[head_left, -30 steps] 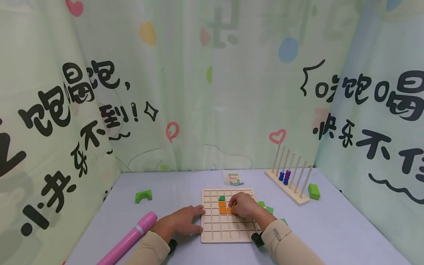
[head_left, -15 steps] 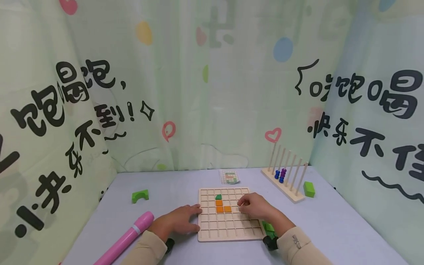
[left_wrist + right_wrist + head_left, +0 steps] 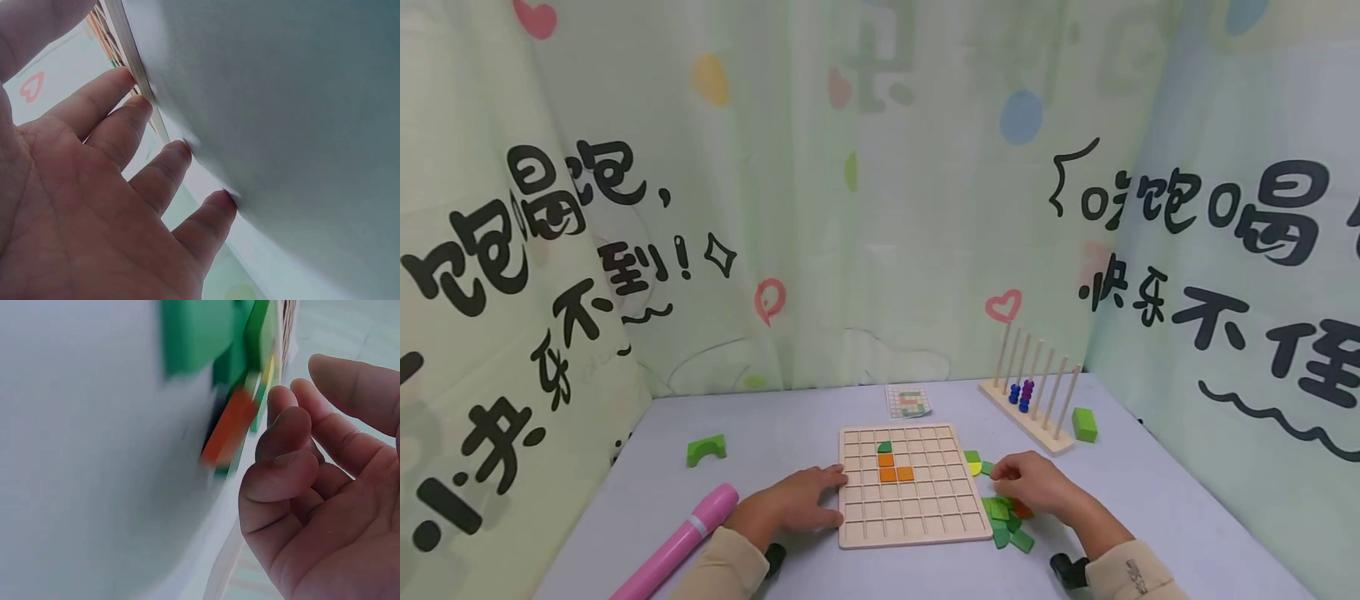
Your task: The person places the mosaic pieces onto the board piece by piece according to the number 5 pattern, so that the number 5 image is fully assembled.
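A wooden grid board lies on the table with three orange tiles in an L and a small green piece above them. My left hand lies flat on the table, its straight fingers touching the board's left edge. My right hand hovers to the right of the board, over a pile of green and orange pieces. In the right wrist view its fingers are loosely curled and hold nothing, close beside an orange piece and green pieces.
A pink tube lies at the front left and a green arch block farther left. A pattern card sits behind the board. At the back right stand a peg rack with blue and purple beads and a green block. Printed curtains enclose the table.
My right hand has left the board, where the third orange tile now lies uncovered, and moved right to the pile of pieces. The left hand has stayed at the board's edge.
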Action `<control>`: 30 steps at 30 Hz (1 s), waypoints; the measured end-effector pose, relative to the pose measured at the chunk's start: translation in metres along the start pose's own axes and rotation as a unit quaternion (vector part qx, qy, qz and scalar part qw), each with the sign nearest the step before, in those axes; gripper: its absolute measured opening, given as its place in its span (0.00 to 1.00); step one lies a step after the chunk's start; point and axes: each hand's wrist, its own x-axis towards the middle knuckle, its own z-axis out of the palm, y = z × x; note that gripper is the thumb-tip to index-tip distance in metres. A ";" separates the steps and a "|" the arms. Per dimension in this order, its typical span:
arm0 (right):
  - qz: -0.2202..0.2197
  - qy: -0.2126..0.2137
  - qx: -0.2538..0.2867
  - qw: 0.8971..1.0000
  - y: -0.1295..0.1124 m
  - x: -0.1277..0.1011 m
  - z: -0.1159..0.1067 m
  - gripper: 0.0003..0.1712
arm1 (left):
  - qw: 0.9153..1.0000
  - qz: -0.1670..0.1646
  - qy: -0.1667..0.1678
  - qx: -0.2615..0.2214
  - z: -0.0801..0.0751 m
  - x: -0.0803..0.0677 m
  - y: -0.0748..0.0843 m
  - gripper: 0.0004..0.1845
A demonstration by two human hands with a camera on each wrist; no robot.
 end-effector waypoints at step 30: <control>-0.004 -0.015 -0.033 0.999 0.026 -0.023 -0.012 0.11 | 1.000 -0.012 -0.005 -0.006 -0.001 -0.001 0.003 0.35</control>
